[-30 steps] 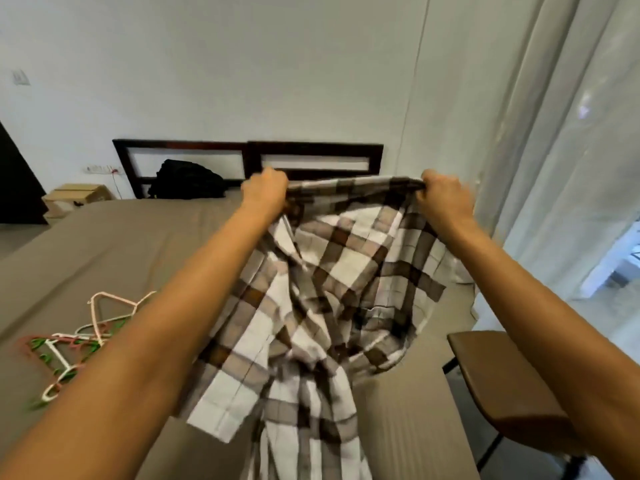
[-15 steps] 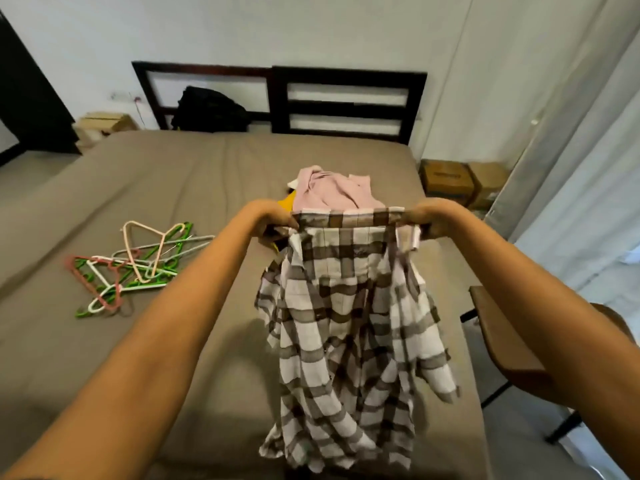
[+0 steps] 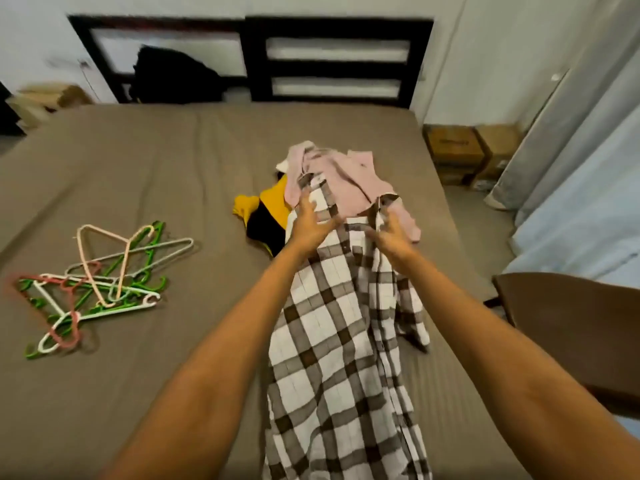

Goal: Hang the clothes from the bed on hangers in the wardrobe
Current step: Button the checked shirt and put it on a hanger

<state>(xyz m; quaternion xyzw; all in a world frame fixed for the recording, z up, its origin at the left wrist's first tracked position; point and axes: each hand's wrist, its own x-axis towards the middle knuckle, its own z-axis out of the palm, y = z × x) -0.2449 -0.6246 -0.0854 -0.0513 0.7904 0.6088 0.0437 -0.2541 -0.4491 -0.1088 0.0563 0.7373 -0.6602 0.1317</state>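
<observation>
**Markings.** Two cardboard boxes (image 3: 453, 150) stand on the floor at the bed's far right corner. The nearer one bears a dark print, too blurred to read. No other writing is legible.

**Task item.** The plaid shirt (image 3: 332, 341) lies lengthwise on the right half of the bed (image 3: 156, 168). Its front faces up, and its collar end rests on a pink garment (image 3: 349, 178). Its hem runs out of view at the lower edge. One sleeve is bunched along its right side. A yellow garment (image 3: 273, 202) and a black one (image 3: 263, 233) lie just left of the collar, partly under the pile.

**Grips.** The left grip (image 3: 310, 225) is released, with fingers spread over the shirt's left shoulder. Whether it touches the cloth cannot be told. The right grip (image 3: 393, 240) has its fingers loosely curved at the shirt's right front edge. Motion blur hides whether it pinches the cloth.

**Other items.** A tangle of hangers (image 3: 104, 282) in green, white and pink lies on the bed's left half, well apart from the shirt. A brown chair (image 3: 571, 323) stands just beside the bed's right edge.

**Change.** Half a second ago both grips clenched the shirt by its shoulders and it hung above the bed. It is now laid flat. The hangers have not moved.
</observation>
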